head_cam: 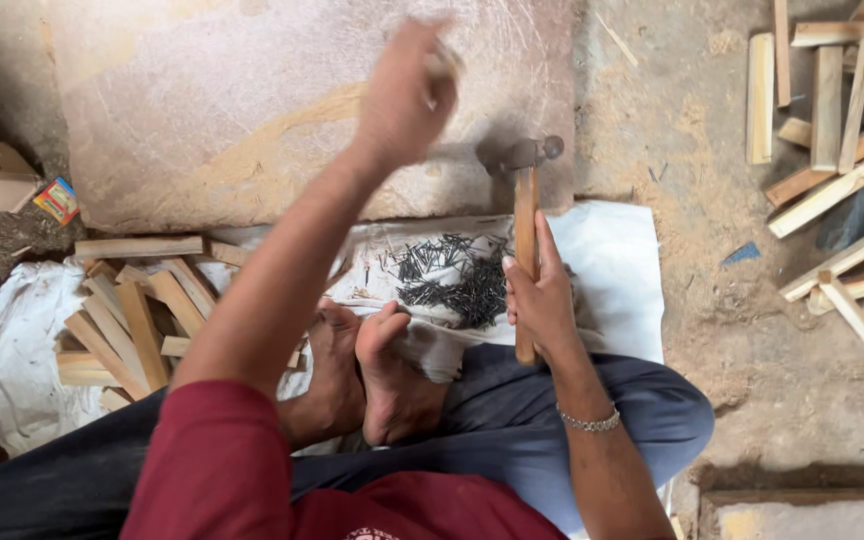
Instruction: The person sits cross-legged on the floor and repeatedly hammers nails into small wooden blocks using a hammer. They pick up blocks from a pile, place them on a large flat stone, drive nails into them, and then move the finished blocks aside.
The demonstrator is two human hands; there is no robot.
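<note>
The right hand (542, 300) is clamped around the wooden handle of a hammer (525, 215), whose steel head stands above the fingers, over the edge of a stone slab (252, 110). Just left of that hand a pile of dark nails (452, 278) lies on white sacking (612, 270). The left hand (404, 95) is raised over the slab, blurred, fingers curled on something small that I cannot make out. Short wood strips (127, 325) lie below and left of it.

Single head-worn view, looking steeply down from close above the lap, facing the sawdust floor (752, 330) ahead
</note>
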